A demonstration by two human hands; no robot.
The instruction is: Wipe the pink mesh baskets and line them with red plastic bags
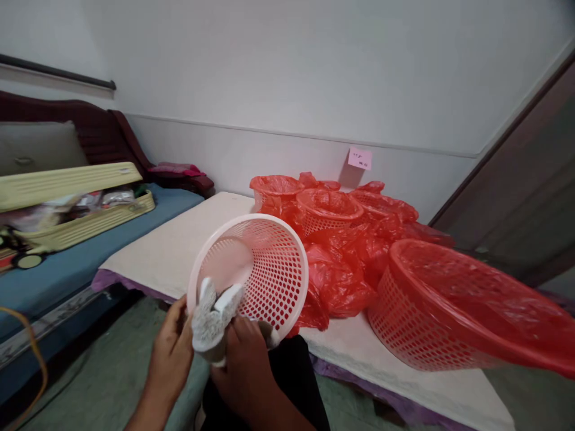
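A pale pink perforated plastic basket (279,263) is tilted before me, its mouth toward my body. My left hand (168,350) is closed on the basket's rim at the lower left. My right hand (247,362), its fingers curled, grips a white, fluffy cloth-like piece (209,326) at the near side of the mouth. Part of that piece lies over the rim, and its exact kind is unclear. Just beyond the basket lies a heap of crumpled red plastic bags (339,275).
On the white-topped table (159,254) stand a large basket (415,320) lined with red plastic at the right and several more lined baskets (330,206) at the back. An open yellow case (90,224) lies on the blue bed (101,245). A pink note (360,158) is on the wall.
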